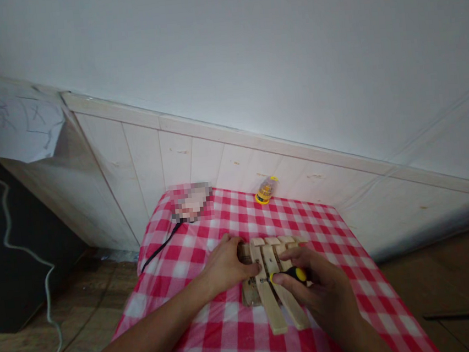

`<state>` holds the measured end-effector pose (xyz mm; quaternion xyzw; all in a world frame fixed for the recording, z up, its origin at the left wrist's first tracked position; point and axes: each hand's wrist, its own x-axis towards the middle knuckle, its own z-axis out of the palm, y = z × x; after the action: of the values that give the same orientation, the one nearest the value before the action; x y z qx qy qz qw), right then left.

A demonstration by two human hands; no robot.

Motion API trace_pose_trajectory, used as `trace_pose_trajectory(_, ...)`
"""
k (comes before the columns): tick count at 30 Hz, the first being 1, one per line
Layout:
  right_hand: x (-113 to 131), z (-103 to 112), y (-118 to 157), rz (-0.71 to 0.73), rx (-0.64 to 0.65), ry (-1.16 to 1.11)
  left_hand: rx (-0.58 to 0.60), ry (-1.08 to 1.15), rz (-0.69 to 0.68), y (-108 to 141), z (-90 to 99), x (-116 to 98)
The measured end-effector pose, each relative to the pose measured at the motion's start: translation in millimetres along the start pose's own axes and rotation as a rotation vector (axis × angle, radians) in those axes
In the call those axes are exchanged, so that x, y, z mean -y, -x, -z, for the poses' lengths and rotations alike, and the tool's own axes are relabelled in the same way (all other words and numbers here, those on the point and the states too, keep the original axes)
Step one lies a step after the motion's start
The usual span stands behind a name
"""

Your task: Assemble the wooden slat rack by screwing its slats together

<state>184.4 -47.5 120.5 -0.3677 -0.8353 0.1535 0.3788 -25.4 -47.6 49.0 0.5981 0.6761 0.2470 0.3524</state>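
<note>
A wooden piece made of several pale slats [271, 299] lies on the red and white checked cloth, in front of me. My left hand [230, 265] grips its left side, the thumb on top of a slat and the fingers round the far edge. In my right hand [323, 283] is a screwdriver with a yellow and black handle [297, 274], held between thumb and fingers. It points left, toward a slat near my left thumb. Its tip is too small to make out clearly.
A clear container with yellow ends [266, 190] stands near the wall at the cloth's [229, 209] far edge. A blurred-out object [193, 202] with a black cord [162, 245] lies at the far left corner. A white cable [48, 288] hangs at left.
</note>
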Motion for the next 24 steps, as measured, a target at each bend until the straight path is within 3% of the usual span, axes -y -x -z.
trace_pose_trajectory(6,8,12,1,-0.03,0.198,-0.201,0.0,0.016,0.005,0,0.3,0)
trace_pose_trajectory(10,8,24,4,-0.042,0.276,-0.154,-0.003,0.0,0.006,0,-0.2,-1)
trace_pose_trajectory(18,2,5,0,-0.076,-0.003,0.004,-0.005,0.006,0.0,-1,-1.4,2)
trace_pose_trajectory(24,2,-2,-3,-0.045,-0.038,-0.034,0.0,0.011,-0.003,-1,-0.4,0)
